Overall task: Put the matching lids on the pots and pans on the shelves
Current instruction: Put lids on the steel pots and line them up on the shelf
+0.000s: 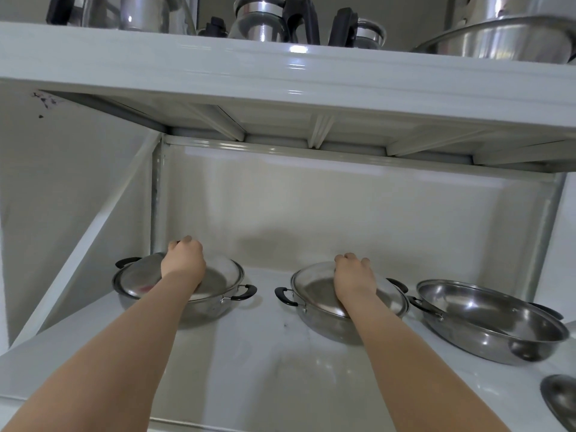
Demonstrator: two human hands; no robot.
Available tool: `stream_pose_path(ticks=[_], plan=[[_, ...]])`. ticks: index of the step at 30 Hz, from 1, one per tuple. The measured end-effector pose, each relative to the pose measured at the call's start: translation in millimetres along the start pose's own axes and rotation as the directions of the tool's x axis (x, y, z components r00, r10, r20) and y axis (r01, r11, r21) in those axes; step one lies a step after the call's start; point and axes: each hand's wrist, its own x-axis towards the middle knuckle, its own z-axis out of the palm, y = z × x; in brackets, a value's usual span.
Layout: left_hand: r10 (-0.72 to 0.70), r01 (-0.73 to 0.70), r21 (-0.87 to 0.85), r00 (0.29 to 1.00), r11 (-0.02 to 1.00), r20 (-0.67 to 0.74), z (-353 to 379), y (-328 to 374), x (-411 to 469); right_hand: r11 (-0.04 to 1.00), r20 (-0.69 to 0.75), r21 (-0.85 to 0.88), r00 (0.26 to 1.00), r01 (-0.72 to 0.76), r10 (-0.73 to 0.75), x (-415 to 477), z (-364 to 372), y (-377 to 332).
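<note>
While both bare arms reach into the white metal shelf (249,363), the left hand (184,258) has its grip curled around the top of the round glass lid (218,275) lying on the left steel two-handled pot (202,307). Likewise, the right hand (353,275) pinches the top of the second glass lid (314,288) on the middle steel pot (321,325). An uncovered shiny steel pan (489,319) sits just beside it, rightward.
</note>
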Motion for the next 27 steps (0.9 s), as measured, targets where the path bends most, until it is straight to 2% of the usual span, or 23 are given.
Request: stream_pose_path(ticks=[5, 7, 12, 15, 21, 27], plan=[[-0.009, 0.009, 0.003, 0.995, 1.000, 0.095, -13, 6, 0, 0.999, 0.078, 0.039, 0.997, 0.005, -0.008, 3, -14, 5], [0.040, -0.042, 0.014, 0.996, 0.999, 0.079, -20, 21, 0, 0.998, 0.023, 0.070, 1.000, -0.001, 0.000, 1, -26, 8], [0.185, -0.181, -0.051, 0.980, 0.982, 0.070, -25, 87, -19, 1.000, -0.087, 0.013, 0.996, 0.000, 0.001, -13, -53, 30], [0.325, -0.318, -0.078, 0.941, 0.945, 0.092, -16, 137, -40, 0.998, -0.140, -0.003, 0.988, -0.065, 0.064, -22, -63, 58], [0.489, -0.464, -0.207, 0.867, 0.862, 0.093, 4, 237, -97, 0.980, -0.142, -0.047, 0.973, -0.192, 0.184, -45, -76, 135], [0.688, -0.666, -0.194, 0.721, 0.720, 0.079, 24, 326, -151, 0.952, -0.077, -0.077, 0.954, -0.296, 0.290, -65, -80, 221]])
